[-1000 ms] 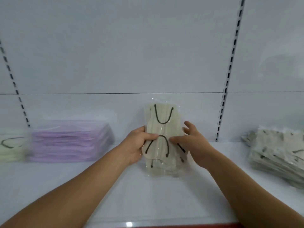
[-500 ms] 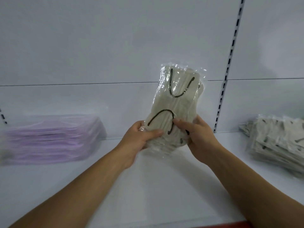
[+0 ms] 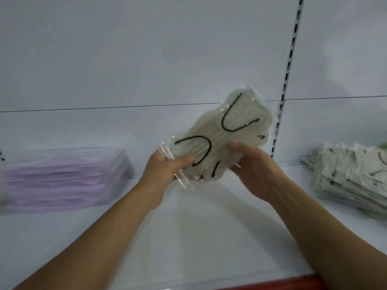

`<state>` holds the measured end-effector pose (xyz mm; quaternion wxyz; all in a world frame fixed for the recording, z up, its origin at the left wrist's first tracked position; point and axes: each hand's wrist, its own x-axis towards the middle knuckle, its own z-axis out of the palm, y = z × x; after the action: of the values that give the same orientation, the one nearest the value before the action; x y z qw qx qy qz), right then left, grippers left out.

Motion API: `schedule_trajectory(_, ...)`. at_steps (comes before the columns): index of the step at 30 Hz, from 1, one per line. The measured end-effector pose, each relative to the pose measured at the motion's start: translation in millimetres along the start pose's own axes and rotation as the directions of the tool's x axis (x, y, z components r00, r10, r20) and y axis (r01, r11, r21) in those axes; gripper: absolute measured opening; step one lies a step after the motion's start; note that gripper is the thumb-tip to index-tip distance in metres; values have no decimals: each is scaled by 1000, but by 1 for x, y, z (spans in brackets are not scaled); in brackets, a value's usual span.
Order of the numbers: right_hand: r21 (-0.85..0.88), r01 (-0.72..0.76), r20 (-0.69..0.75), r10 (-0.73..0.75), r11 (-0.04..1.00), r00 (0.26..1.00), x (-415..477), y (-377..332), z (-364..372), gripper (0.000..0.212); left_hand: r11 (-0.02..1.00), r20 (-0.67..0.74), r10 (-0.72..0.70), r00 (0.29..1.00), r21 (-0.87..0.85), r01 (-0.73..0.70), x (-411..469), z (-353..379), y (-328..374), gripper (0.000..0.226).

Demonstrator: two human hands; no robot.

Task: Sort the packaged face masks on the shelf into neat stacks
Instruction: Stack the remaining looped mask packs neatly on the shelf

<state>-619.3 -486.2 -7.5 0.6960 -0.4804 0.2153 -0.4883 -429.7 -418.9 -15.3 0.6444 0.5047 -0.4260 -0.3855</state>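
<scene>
Where the shelf (image 3: 209,237) starts at far L, a stack of purple masks (image 3: 65,176) lies flat on it in clear wrap, blurred, up against the white back panel (image 3: 146,59). Next over, the L hand (image 3: 165,170) is raised above the shelf. Its thumb lies on the front of a clear pack of beige masks (image 3: 234,122) and its fingers curl behind the lower-left end, so it grips that end. The pack is off the shelf, held in the air btwn both hands approx mid-frame. It's tilted, long axis running from lower left to upper right, w/ black ear loops showing thru the plastic. The R hand (image 3: 257,170) grips the pack's lower-right edge, thumb on the front, fingers wrapped under; can't tell how far they reach behind. Just behind the pack's top end, a slotted upright (image 3: 288,70) runs up the back panel. At far R, a looser pile of beige packs (image 3: 351,174) w/ black loops sits on the shelf, edges uneven, well apart from the purple stack. A red strip (image 3: 261,284) shows along the shelf's front edge near the R forearm.
</scene>
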Motion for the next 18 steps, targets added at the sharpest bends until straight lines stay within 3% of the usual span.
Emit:
schedule_trajectory(3,54,60,-15,-60,997,998,2,-8,-13,39,993,-52,60,997,104,-54,6,-22,3,35)
schedule_trajectory(8,-182,66,-59,-78,981,995,3,-7,-26,44,963,-83,211,974,188,-193,11,-32,3,37)
schedule_trajectory(12,-225,19,-68,-35,974,997,4,-8,-33,45,943,-120,306,945,175,-283,13,-32,2,40)
schedule_trajectory(14,-251,-9,-31,1,968,1000,3,-9,-33,50,944,-134,304,943,172,-280,15,-34,2,40)
schedule_trajectory(18,-251,51,-65,-70,967,995,3,-9,-35,49,957,-90,208,974,224,-184,17,-40,-5,37)
